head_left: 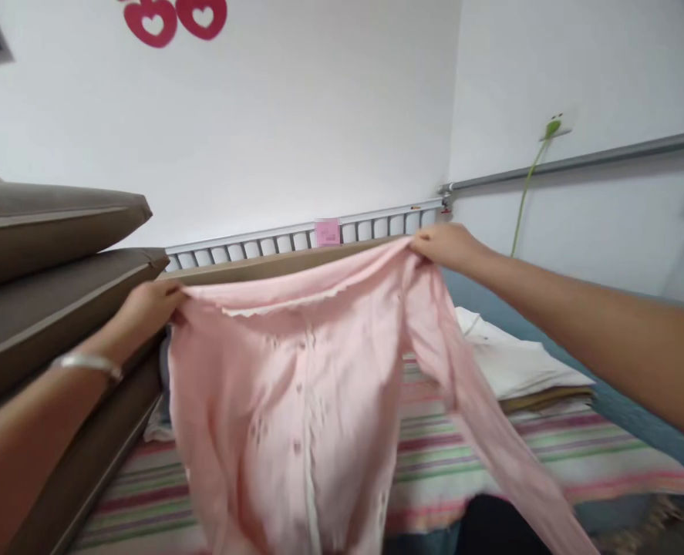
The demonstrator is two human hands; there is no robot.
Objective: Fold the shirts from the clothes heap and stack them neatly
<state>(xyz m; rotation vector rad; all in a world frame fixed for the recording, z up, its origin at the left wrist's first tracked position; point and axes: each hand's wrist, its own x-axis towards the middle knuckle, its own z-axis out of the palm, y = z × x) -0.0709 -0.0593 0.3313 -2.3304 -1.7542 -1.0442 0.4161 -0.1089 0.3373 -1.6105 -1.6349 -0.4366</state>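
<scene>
I hold a pink buttoned cardigan [295,401] up in the air over the bed, spread out by its shoulders. My left hand [148,307] is closed on the left shoulder of the garment; a silver bracelet sits on that wrist. My right hand [446,243] is closed on the right shoulder, higher and farther out. The body of the cardigan hangs straight down, and its right sleeve trails down toward the lower right.
A striped sheet [434,462] covers the bed beneath. Folded white and tan cloths [520,366] lie stacked at the right. Brown cushions [41,293] are piled at the left. A metal rail [295,235] runs along the white wall behind.
</scene>
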